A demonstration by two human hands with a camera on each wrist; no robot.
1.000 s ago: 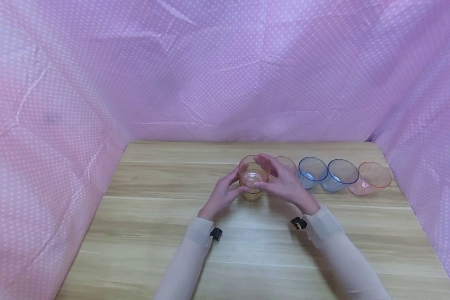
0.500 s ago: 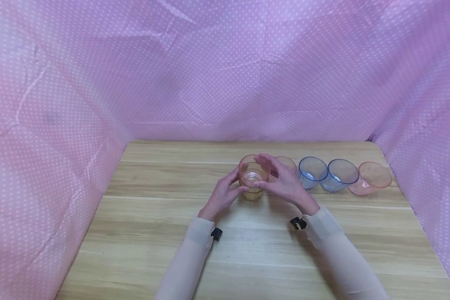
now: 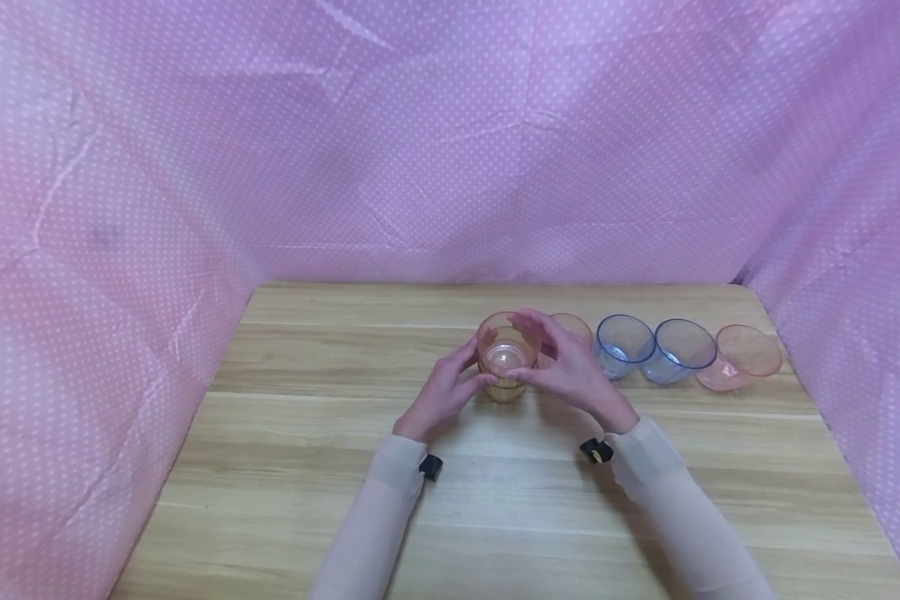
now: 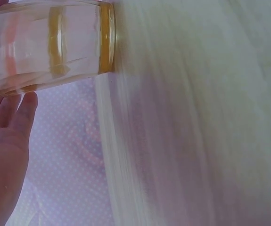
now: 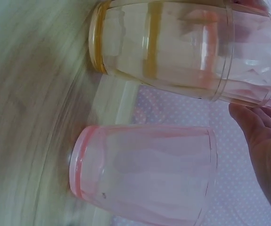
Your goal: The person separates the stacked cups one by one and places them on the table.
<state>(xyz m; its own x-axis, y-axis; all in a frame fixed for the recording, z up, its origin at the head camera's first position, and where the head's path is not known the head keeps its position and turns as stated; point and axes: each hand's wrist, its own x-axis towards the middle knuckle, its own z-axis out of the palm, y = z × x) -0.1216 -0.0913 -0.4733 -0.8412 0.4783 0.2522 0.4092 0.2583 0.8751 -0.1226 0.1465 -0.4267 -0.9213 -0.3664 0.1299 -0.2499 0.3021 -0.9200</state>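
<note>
A stack of nested clear plastic cups (image 3: pixel 506 388) stands upright on the table, amber at the base with a pink-tinted cup inside at the top. My left hand (image 3: pixel 441 392) holds it from the left, thumb in front and fingers behind. From the right, my right hand (image 3: pixel 573 372) grips it higher, close to the rim. In the right wrist view, amber and orange-pink bands show through the stack's wall (image 5: pixel 180 47). Fingers of the left hand (image 4: pixel 5 141) touch the upper wall in the left wrist view. A pink cup (image 5: pixel 144 172) stands just right of the stack, partly hidden by my right hand.
Two blue cups (image 3: pixel 625 340) and a further pink cup (image 3: pixel 746 352) stand in a row to the right along the back of the wooden table (image 3: pixel 330 467). Pink dotted cloth (image 3: pixel 390 167) hangs behind the table and at both sides.
</note>
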